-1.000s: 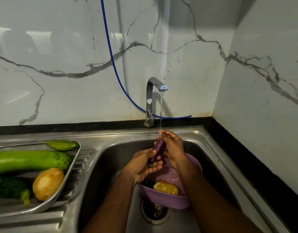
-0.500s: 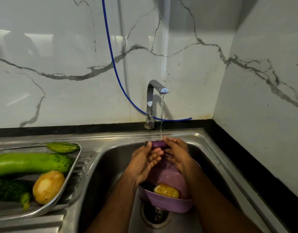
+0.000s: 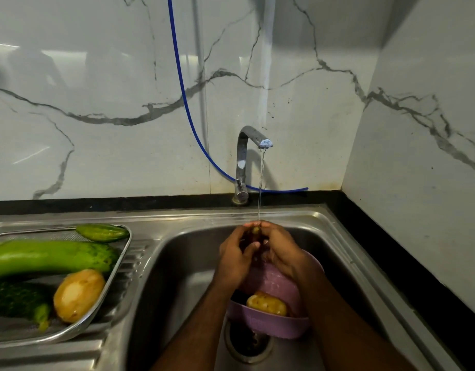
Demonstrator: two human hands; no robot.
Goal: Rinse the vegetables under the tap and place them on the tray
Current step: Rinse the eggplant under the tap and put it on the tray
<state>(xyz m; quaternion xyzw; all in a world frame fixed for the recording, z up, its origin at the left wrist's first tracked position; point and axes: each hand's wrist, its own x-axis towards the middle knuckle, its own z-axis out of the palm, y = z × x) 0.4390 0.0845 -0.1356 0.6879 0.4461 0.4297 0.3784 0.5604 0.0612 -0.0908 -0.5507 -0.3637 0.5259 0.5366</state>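
Both hands are meeting under the tap point(image 3: 253, 140), the water falling on them. The left hand point(image 3: 235, 257) and right hand point(image 3: 280, 250) are closing their fingers around a small dark eggplant point(image 3: 253, 235), above the purple bowl point(image 3: 279, 326) in the sink point(image 3: 182, 263). Washed vegetables are lying on the tray point(image 3: 118, 271), left.

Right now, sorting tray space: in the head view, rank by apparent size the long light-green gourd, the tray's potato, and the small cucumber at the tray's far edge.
1. Long light-green gourd, partly cropped.
2. Potato and small cucumber: similar; potato is nearer, so unsure.
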